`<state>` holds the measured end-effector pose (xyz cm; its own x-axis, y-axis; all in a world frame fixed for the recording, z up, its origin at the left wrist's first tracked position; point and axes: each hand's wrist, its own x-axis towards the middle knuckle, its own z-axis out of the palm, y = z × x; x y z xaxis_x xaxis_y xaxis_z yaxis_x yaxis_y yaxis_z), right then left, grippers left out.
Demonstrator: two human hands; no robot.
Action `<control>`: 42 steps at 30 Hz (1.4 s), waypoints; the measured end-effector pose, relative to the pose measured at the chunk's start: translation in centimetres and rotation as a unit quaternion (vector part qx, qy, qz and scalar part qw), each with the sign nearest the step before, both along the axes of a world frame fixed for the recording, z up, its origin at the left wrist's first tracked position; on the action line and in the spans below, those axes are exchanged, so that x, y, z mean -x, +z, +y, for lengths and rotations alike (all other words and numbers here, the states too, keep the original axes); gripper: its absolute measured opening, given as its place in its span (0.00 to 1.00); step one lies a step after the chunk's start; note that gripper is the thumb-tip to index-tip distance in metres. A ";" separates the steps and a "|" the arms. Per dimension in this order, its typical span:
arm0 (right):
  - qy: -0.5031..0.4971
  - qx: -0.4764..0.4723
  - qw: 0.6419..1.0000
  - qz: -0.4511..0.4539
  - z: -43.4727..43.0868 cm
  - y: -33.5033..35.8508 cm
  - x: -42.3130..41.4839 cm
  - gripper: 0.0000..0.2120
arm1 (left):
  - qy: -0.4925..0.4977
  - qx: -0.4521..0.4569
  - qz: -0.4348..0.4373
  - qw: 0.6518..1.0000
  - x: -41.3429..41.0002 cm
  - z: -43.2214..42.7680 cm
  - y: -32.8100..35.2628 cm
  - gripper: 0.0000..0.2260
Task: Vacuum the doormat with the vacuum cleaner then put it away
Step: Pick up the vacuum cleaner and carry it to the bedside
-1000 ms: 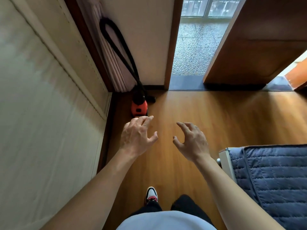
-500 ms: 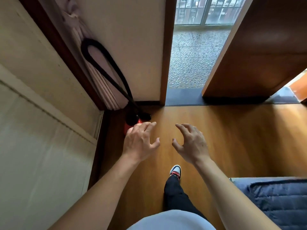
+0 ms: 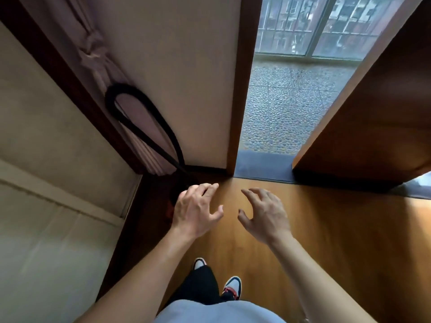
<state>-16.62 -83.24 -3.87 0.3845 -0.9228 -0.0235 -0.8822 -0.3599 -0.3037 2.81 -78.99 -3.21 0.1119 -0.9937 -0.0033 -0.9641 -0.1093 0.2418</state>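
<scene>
vacuum cleaner (image 3: 173, 201): in the floor corner where the left panel meets the far wall; body mostly hidden behind the left hand and in shadow, only a dark top and a thin red edge show; which way it faces, can't tell.
hose (image 3: 149, 138): black, rises from the body as a long narrow loop leaning on the curtain and wall; long axis runs diagonally, rounded closed end upper left, both strands meeting lower right at the body.
doormat (image 3: 263, 167): dark grey strip flat on the threshold of the open doorway, just right of the vacuum corner; long axis runs left-right along the sill, right part hidden behind the door.
left hand (image 3: 196, 213): palm down over the vacuum body, fingers spread and slightly bent, pointing toward the far wall; holds nothing; contact with the vacuum can't be told.
right hand (image 3: 264, 217): beside the left, apart from it, over bare floor; fingers spread, loosely curved, empty.
door (image 3: 373, 113): brown wood, swung open inward at right.
curtain (image 3: 98, 66): pinkish, tied, behind the hose.
floor (image 3: 338, 241): wood planks.
shoes (image 3: 232, 287): two toes visible under dark trousers, pointing toward the doorway.
</scene>
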 end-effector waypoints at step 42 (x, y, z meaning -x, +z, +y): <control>0.452 -0.092 0.886 -0.043 -36.0 -7.4 -25.7 0.28 | 0.511 -0.044 0.071 0.855 -13.3 -16.7 -6.7 0.28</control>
<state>9.03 -119.21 -11.29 0.9724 -0.2204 -0.0762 -0.2294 -0.8454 -0.4825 16.10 -95.65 -9.86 0.9143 -0.3723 -0.1599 -0.3153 -0.9016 0.2961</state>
